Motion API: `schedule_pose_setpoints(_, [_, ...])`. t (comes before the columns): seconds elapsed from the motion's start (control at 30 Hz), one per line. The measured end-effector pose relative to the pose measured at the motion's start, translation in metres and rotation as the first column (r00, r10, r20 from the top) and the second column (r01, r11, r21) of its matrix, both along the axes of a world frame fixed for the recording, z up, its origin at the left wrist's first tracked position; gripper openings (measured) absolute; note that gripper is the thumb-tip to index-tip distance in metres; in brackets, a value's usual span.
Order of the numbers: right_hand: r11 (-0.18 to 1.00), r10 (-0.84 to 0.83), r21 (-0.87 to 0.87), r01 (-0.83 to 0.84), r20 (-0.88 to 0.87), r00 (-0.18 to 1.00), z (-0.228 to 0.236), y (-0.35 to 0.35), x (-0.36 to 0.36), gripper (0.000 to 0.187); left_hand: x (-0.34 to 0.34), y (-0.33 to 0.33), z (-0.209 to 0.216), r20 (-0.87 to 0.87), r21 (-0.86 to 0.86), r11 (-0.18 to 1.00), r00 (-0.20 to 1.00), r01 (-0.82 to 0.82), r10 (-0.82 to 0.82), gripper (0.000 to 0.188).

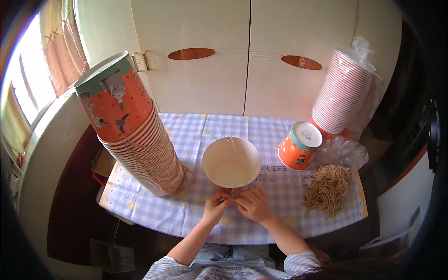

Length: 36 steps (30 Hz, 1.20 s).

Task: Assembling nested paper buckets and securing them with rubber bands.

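Note:
A paper bucket (232, 163), pale inside, stands mouth up in the middle of the table. A thin tan cord (234, 143) hangs over its far rim, and more cord shows at the near rim. Just in front of that near side, my left hand (216, 207) and my right hand (253, 205) meet, fingertips pinched together on the cord. The exact loop or knot between the fingers is too small to make out. To the right lies a loose heap of tan cords (328, 189).
A tall leaning stack of orange paper buckets (126, 116) with cords along its side stands at left. One upturned orange bucket (298, 148), a clear plastic bag (346, 153) and wrapped bucket stacks (341, 88) are at right. The checked tablecloth (200, 128) reaches white cabinet doors (196, 28).

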State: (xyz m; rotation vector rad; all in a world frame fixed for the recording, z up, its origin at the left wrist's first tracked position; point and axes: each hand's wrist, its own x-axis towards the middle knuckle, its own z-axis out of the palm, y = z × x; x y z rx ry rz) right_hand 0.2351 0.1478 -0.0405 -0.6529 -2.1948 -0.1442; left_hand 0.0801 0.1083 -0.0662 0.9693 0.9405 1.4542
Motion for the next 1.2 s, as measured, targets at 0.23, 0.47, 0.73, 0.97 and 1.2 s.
schedule_pose_setpoints(0.23, [1.0,0.008,-0.015,-0.008,-0.009,1.0,0.002,-0.005,-0.002,0.021,0.008,0.002,0.007,0.241,-0.11,0.994,0.97,-0.017,0.043,0.002])
schedule_pose_setpoints(0.47, [0.994,0.113,-0.007,-0.113,-0.05,0.992,0.009,-0.009,-0.002,0.022,0.017,0.006,0.029,0.229,-0.206,0.968,0.955,-0.144,0.191,0.004])
schedule_pose_setpoints(0.73, [0.998,0.062,-0.023,-0.064,-0.077,0.995,0.01,-0.011,-0.001,0.014,0.012,0.01,0.034,0.116,-0.179,0.968,0.973,-0.179,0.201,0.006])
schedule_pose_setpoints(0.97, [0.992,0.097,-0.072,-0.1,-0.046,0.994,0.009,-0.009,-0.002,0.016,0.009,0.012,0.034,0.109,-0.197,0.97,0.98,-0.145,0.168,0.007])
schedule_pose_setpoints(1.2, [0.98,0.18,-0.082,-0.183,-0.04,0.983,0.012,-0.007,0.0,0.018,0.007,0.02,0.041,0.11,-0.164,0.975,0.979,-0.152,0.171,0.006])
